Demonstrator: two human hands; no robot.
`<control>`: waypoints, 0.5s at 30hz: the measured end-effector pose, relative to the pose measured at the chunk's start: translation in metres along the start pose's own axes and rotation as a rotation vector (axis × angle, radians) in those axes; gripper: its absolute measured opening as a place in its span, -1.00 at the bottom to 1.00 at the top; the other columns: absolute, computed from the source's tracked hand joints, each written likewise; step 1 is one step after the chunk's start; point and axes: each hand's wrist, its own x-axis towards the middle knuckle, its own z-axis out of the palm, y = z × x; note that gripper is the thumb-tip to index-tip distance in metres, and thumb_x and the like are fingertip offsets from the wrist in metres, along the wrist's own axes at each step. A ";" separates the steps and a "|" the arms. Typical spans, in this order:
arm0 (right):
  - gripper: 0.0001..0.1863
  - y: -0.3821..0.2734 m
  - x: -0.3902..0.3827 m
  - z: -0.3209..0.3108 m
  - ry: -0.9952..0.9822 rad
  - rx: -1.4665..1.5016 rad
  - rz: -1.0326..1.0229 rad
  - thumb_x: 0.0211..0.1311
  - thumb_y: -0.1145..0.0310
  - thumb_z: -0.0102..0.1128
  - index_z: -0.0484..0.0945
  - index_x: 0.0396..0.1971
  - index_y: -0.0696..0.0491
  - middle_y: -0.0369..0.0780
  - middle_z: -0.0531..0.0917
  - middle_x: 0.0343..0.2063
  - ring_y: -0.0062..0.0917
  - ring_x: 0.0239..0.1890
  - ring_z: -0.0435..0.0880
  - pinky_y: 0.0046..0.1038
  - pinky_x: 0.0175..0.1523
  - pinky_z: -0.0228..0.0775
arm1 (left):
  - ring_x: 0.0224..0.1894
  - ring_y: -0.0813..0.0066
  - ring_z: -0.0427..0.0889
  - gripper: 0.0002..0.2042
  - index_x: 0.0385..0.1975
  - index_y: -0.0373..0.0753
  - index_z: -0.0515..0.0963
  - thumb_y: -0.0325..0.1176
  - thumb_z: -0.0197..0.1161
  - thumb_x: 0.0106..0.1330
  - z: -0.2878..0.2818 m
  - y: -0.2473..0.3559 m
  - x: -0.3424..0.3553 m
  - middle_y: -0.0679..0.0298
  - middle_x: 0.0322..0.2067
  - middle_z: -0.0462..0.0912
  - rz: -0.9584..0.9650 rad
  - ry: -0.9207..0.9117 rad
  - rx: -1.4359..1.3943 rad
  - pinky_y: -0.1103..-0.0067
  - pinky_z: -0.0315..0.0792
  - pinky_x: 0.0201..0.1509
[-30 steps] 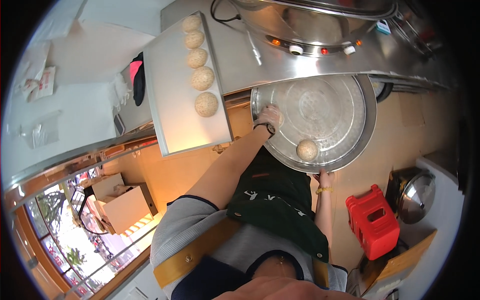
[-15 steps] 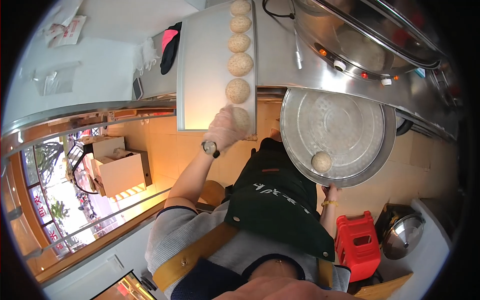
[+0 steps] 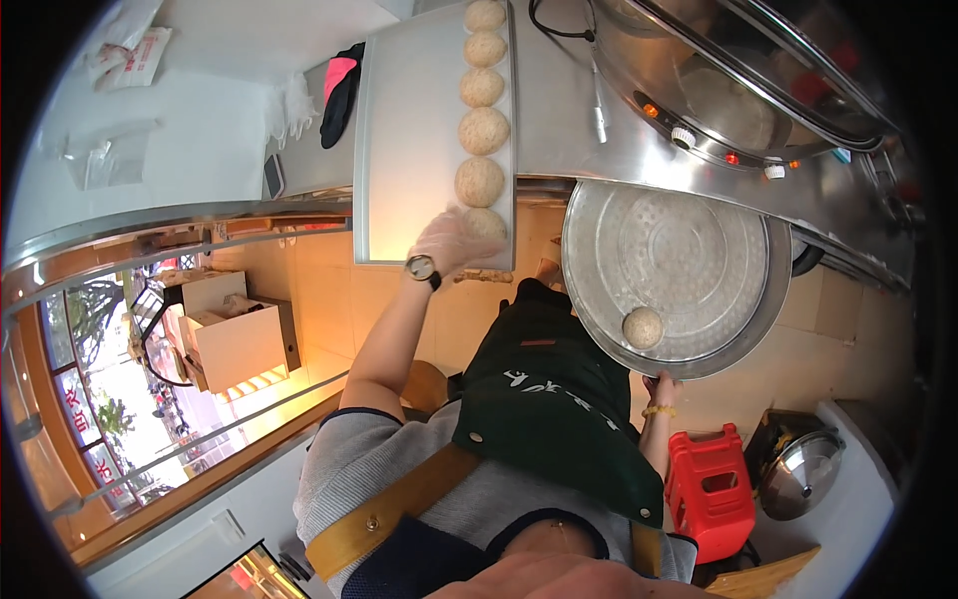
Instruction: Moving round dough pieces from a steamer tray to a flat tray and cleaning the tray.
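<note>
A row of several round, speckled beige dough balls (image 3: 481,130) runs along the right side of a pale metal tray (image 3: 409,130). My left hand (image 3: 454,243), in a clear plastic glove, curves its fingers round the nearest dough ball (image 3: 486,226) in that row. The hand is a little blurred and covers that ball's near side. To the right, my right hand (image 3: 661,384) grips the near rim of a big round aluminium pan (image 3: 689,250); the fingers beneath the rim are partly hidden. One dough ball (image 3: 643,327) rests inside the pan, close to its near edge.
A large round steel cooker (image 3: 738,90) with knobs stands on the steel counter (image 3: 559,110) at the far right. A black and pink cloth item (image 3: 342,95) and a phone (image 3: 273,176) lie left of the tray. A red plastic stool (image 3: 711,489) stands at lower right.
The nearest dough ball has shifted slightly away from me along the row, with my left hand still at it. My right hand keeps hold of the pan. The whole view has shifted a little.
</note>
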 end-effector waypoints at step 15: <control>-0.59 0.002 -0.026 -0.016 0.055 -0.003 -0.030 0.01 0.51 0.05 0.27 -0.07 0.23 -0.11 0.53 -0.34 -0.43 -0.44 0.59 -0.35 -0.41 0.59 | 0.20 0.04 0.38 -0.29 0.22 -0.32 0.25 -0.01 0.24 0.14 -0.114 0.066 0.222 -0.10 0.15 0.38 0.123 0.552 -0.166 0.35 0.28 0.27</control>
